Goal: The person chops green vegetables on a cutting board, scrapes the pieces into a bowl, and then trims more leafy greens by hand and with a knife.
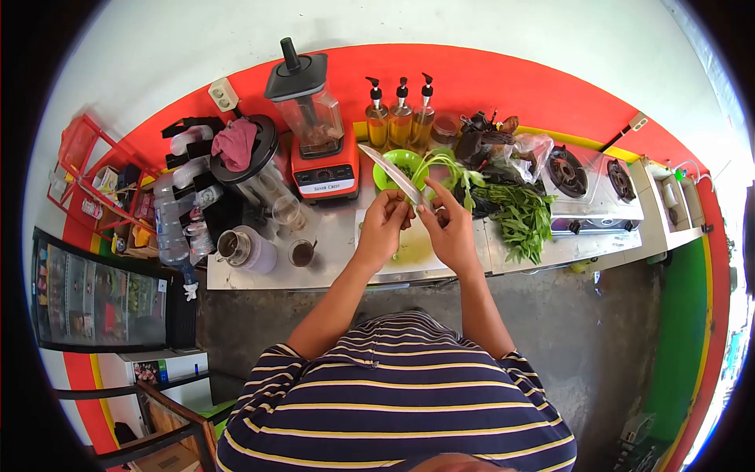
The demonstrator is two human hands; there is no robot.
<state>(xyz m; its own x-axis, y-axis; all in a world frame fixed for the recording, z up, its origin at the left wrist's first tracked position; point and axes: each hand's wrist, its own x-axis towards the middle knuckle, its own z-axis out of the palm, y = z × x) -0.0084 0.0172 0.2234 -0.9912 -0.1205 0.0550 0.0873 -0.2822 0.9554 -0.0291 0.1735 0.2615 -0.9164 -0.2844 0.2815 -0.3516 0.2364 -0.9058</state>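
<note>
A knife slants up to the left, its handle end within my right hand, whose fingers are closed round it. My left hand is pinched on the lower end of a leafy green stalk; the leaves spread up and to the right behind the blade. Both hands are close together above a white cutting board with a yellow-green patch and small green bits. Just behind the knife stands a bright green bowl holding chopped greens. The exact fingertip contact is partly hidden.
A red blender, three pump bottles and a jar stand behind. Leafy greens and a two-burner stove are right; a steel flask, a glass and a pitcher are left on the steel counter.
</note>
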